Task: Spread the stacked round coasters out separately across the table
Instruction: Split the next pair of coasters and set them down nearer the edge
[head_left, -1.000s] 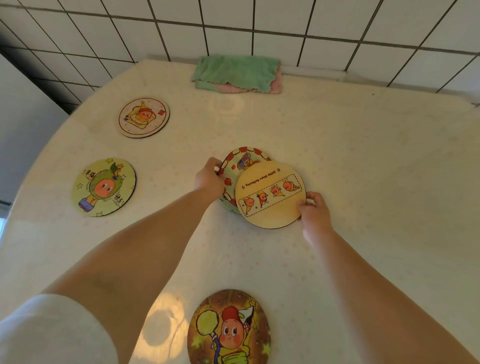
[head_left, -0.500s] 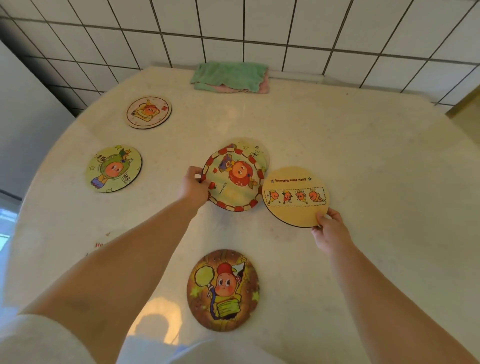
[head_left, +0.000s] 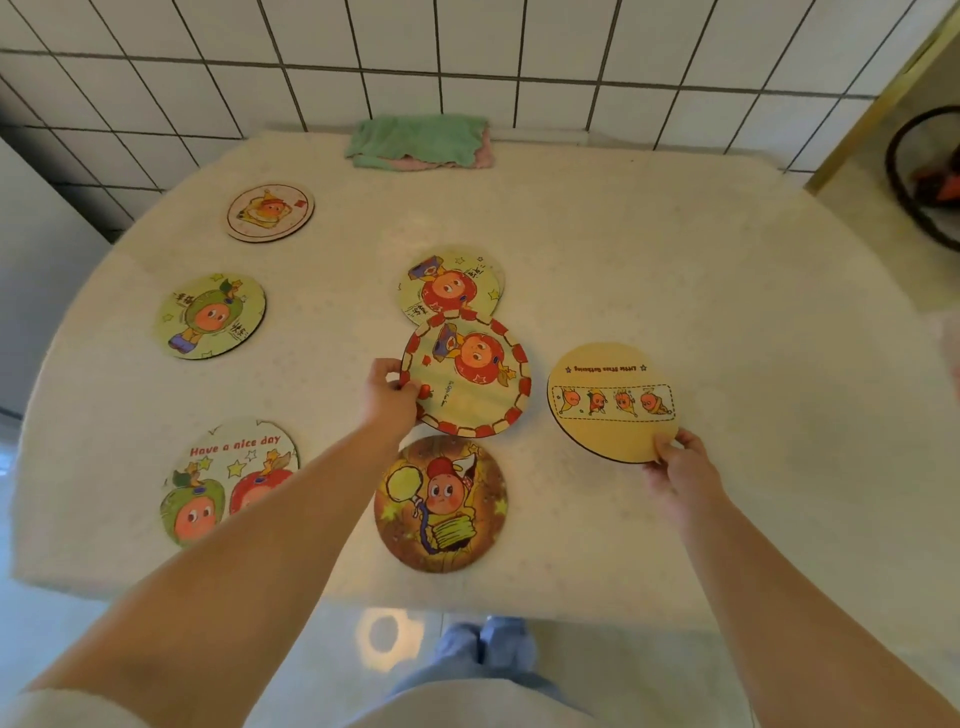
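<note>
My left hand (head_left: 390, 396) grips the left edge of a red-bordered round coaster (head_left: 470, 382), which overlaps the near edge of the remaining stack (head_left: 451, 283) at the table's middle. My right hand (head_left: 678, 465) pinches the near rim of a yellow coaster (head_left: 613, 402) with a row of small figures, to the right of the stack. Lying apart are a brown coaster (head_left: 441, 504) near the front, a "Have a nice day" coaster (head_left: 228, 478) partly under my left forearm, a green coaster (head_left: 210, 317) at the left and a pale coaster (head_left: 270, 212) at the far left.
A folded green and pink cloth (head_left: 421, 141) lies at the table's far edge against the tiled wall. The pale table (head_left: 727, 312) has bare surface on its right side. A dark round basket (head_left: 924, 171) sits beyond the right edge.
My left hand has pulled the red-bordered coaster toward me off the stack, uncovering another one. My right hand has carried the yellow coaster further right. The camera has drawn back.
</note>
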